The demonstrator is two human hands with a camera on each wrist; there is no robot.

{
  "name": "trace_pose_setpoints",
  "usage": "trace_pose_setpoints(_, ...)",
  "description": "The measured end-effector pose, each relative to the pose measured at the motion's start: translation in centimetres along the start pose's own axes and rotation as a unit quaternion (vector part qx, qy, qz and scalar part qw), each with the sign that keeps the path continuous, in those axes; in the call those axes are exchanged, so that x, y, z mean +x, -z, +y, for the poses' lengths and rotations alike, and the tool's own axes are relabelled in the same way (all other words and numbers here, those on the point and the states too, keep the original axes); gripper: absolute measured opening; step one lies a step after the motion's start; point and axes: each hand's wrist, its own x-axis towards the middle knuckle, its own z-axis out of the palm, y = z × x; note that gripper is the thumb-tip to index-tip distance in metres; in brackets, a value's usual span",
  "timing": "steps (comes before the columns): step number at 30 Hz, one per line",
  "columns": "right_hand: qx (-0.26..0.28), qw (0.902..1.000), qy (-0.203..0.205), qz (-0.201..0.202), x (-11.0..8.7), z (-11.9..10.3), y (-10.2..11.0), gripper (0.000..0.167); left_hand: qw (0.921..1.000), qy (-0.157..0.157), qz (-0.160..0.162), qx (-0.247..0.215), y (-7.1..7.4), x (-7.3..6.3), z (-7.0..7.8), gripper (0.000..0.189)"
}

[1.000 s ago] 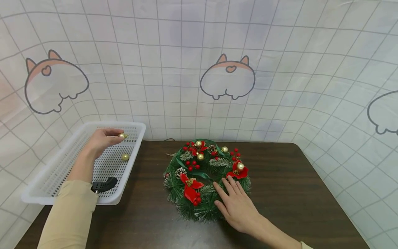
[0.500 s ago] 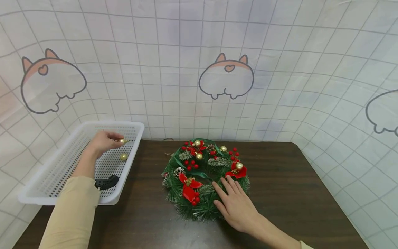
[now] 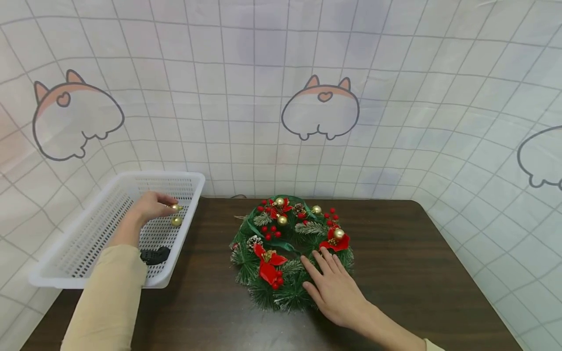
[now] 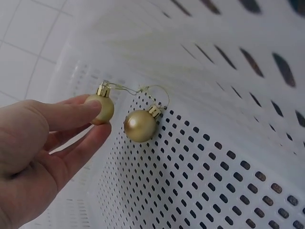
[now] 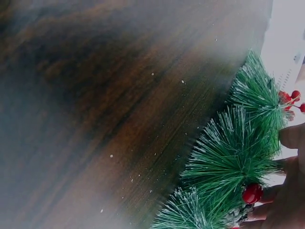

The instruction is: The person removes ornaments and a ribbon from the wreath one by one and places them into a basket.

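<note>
Inside the white basket [image 3: 186,207], my left hand [image 3: 151,207] pinches a small gold bauble [image 4: 106,109] between thumb and fingers. A thin looped thread trails from its cap. A second gold bauble [image 4: 141,126] lies on the perforated basket floor close by. My right hand [image 3: 335,295] rests with spread fingers on the near right side of a green wreath [image 3: 290,292]. Red poinsettias [image 3: 268,269], red berries, pinecones, a green ribbon and several gold baubles decorate the wreath. In the right wrist view, the hand shows only at the right edge, on the frosted needles [image 5: 233,157].
A black strap-like object [image 3: 155,255] lies in the basket, partly hidden by the left sleeve [image 3: 110,292]. The basket stands at the left of the dark wooden table [image 3: 395,253]. A white gridded cloth [image 3: 246,136] with cartoon prints hangs behind.
My left hand has lowered with the gold bauble toward the basket floor, close to the other bauble. The right hand has stayed on the wreath.
</note>
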Motion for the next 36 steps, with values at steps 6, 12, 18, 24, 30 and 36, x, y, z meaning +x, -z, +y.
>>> trace_pose_setpoints(6,-0.002,1.0000,-0.001,-0.003,0.0,-0.1,0.0,0.057,1.0000,-0.005,0.000,0.005,-0.1,0.4,-0.4,0.044)
trace_pose_setpoints(12,-0.001,1.0000,-0.005,-0.008,0.0,-0.1,0.0,0.057,0.9996,-0.013,-0.010,0.024,-0.4,0.8,-0.5,0.040)
trace_pose_setpoints(18,-0.002,1.0000,-0.002,-0.008,0.0,0.0,0.0,0.058,0.9987,-0.022,-0.026,0.036,-0.5,0.8,-0.2,0.042)
trace_pose_setpoints(24,-0.007,1.0000,0.001,-0.003,0.1,0.1,0.0,0.058,0.9980,-0.022,-0.021,0.055,-0.4,0.7,0.3,0.041)
trace_pose_setpoints(30,-0.007,1.0000,0.000,-0.003,0.1,0.1,0.0,0.058,0.9970,-0.043,-0.008,0.064,0.0,0.2,1.5,0.041)
trace_pose_setpoints(36,-0.005,1.0000,0.000,-0.006,0.1,0.0,0.2,0.058,0.9955,-0.066,0.011,0.068,0.4,-0.3,3.0,0.039)
